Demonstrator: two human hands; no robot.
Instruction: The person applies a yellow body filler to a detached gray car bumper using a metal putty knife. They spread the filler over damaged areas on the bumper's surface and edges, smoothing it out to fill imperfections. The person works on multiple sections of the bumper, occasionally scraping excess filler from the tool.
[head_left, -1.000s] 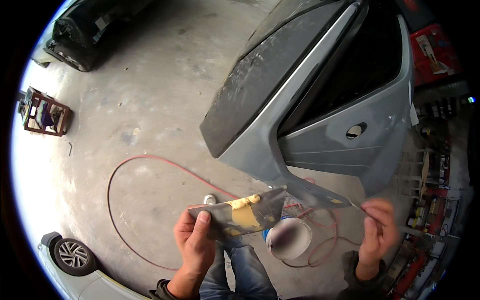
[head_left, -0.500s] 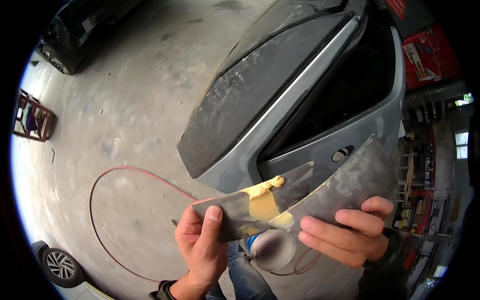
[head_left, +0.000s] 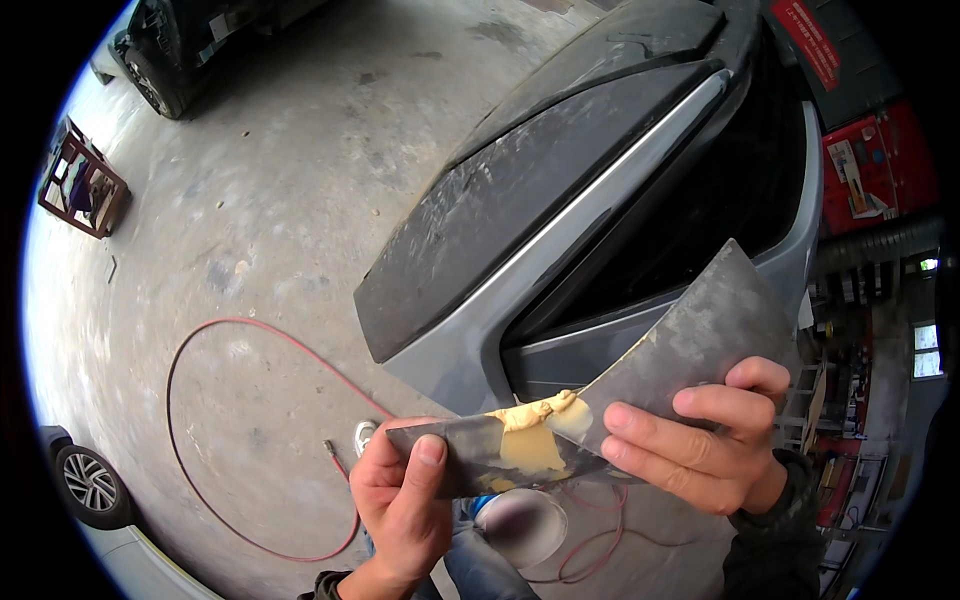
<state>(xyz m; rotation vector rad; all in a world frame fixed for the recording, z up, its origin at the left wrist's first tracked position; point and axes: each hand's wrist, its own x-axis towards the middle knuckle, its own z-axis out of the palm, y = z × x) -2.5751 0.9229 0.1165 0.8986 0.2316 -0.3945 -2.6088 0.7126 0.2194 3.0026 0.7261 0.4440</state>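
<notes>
My left hand grips a flat dark grey filler spreader, thumb on top. Yellow body filler lies on it as a smooth patch with a thick lump along the far edge. My right hand holds a second, wider grey spreader, its fingers across the face and its thumb hidden behind. The near left corner of this second spreader overlaps the first and touches the lump of filler. Some filler is smeared on that corner.
Ahead stands a car with dull grey panels and a dark window. Below my hands is a round bucket. A red hose loops over the floor at left. A wheel shows lower left; a red cabinet stands at right.
The right spreader's corner has moved from the lower side of the filler patch up to the lump at the far edge. The left spreader has turned flatter. The view has shifted slightly.
</notes>
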